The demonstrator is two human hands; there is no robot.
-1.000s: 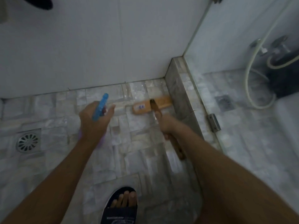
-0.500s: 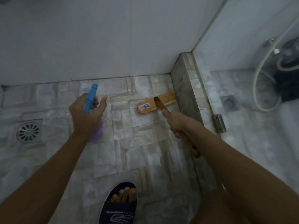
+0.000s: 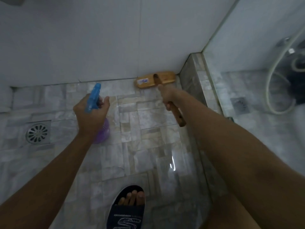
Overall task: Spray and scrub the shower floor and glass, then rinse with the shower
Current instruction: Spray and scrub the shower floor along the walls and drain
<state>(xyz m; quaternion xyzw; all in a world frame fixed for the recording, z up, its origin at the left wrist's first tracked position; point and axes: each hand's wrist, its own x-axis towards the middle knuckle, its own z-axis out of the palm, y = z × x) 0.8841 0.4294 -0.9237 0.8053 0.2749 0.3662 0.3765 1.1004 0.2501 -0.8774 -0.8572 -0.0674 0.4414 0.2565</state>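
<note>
Wooden and pale orange, the scrub brush (image 3: 156, 79) lies with its head on the stone-tile floor (image 3: 148, 129), pressed up to the foot of the white wall (image 3: 82, 38), and its right end is just beside the stone curb (image 3: 193, 76). The head's long axis runs left to right along the wall, with a small white-and-blue sticker on its left half. The darker handle leaves the head's middle and points back toward the person, slanting down and right.

The right hand (image 3: 166, 96) grips this handle with its fingers curled round it, and the butt end sticks out below the wrist.

The left hand (image 3: 90, 113) holds a spray bottle (image 3: 94, 96) above the floor, its fingers wrapped round the neck. The blue trigger head points away toward the wall, and the clear purple body hangs under the palm.

A round-grated floor drain (image 3: 38, 133) sits well to the left. The glass panel (image 3: 247, 47) stands on the curb, with a pale shower hose (image 3: 277, 80) looped behind it. A foot in a dark sandal (image 3: 127, 212) stands at the bottom edge.
</note>
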